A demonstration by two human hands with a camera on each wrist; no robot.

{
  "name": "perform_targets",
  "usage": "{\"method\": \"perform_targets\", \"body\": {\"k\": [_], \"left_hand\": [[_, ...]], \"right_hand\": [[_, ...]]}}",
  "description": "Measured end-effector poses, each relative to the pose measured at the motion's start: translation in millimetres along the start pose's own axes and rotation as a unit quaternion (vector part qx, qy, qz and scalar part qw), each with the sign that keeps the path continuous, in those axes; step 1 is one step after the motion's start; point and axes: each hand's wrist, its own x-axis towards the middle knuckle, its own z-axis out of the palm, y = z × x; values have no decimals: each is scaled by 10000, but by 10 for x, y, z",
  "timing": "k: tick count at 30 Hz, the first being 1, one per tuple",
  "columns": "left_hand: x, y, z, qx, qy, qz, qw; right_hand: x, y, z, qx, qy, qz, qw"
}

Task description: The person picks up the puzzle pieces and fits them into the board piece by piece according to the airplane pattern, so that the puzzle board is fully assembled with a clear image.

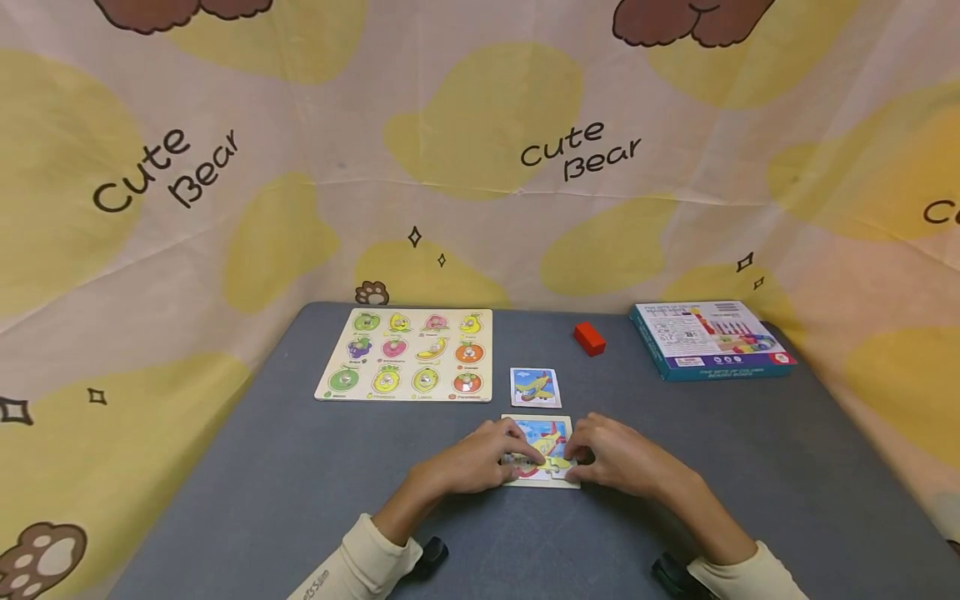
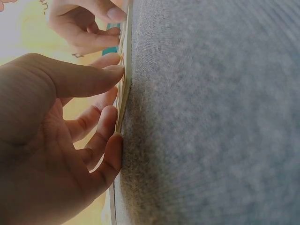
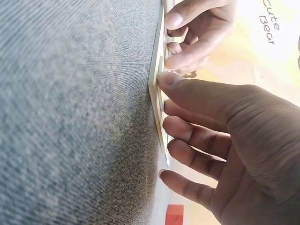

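A small jigsaw puzzle (image 1: pixel 546 437) with a yellow airplane picture lies in a pale wooden frame near the table's front. My left hand (image 1: pixel 483 457) rests on its left side, index finger reaching over the picture and thumb near the lower edge. At the lower right, my right hand (image 1: pixel 618 454) pinches a puzzle piece (image 1: pixel 561 472) that sits slightly askew between thumb and index finger. In the right wrist view, that thumb presses at the corner of the frame (image 3: pixel 153 93). Just behind the puzzle lies a picture card (image 1: pixel 535 388) with a similar airplane.
A wooden fruit board (image 1: pixel 405 354) lies at the back left. A red block (image 1: pixel 589 339) stands behind the card, and a flat teal box (image 1: pixel 712 340) is at the back right. A printed cloth (image 1: pixel 480 167) hangs around the grey table (image 1: pixel 300 483).
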Motion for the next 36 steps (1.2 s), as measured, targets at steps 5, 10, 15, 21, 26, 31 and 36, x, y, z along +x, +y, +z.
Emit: {"method": "perform_targets", "body": {"k": [5, 10, 15, 21, 26, 31, 36], "left_hand": [[2, -5, 1, 10, -2, -19, 10000], [9, -13, 8, -21, -17, -55, 10000], [9, -12, 7, -35, -24, -79, 10000], [3, 2, 1, -32, -63, -113, 9999], [-1, 12, 0, -60, -61, -151, 9999], [-5, 20, -5, -80, -68, -184, 9998], [-4, 16, -7, -62, -61, -176, 9998]], "right_hand": [[10, 0, 4, 64, -12, 10, 10000], [11, -4, -3, 83, -106, 100, 9999], [21, -17, -6, 75, -139, 165, 9997], [40, -30, 9, 205, -115, -20, 9997], [49, -31, 12, 215, -145, -135, 9996], [67, -26, 7, 250, -181, -82, 9995], [79, -27, 5, 303, -196, -59, 9993]]}}
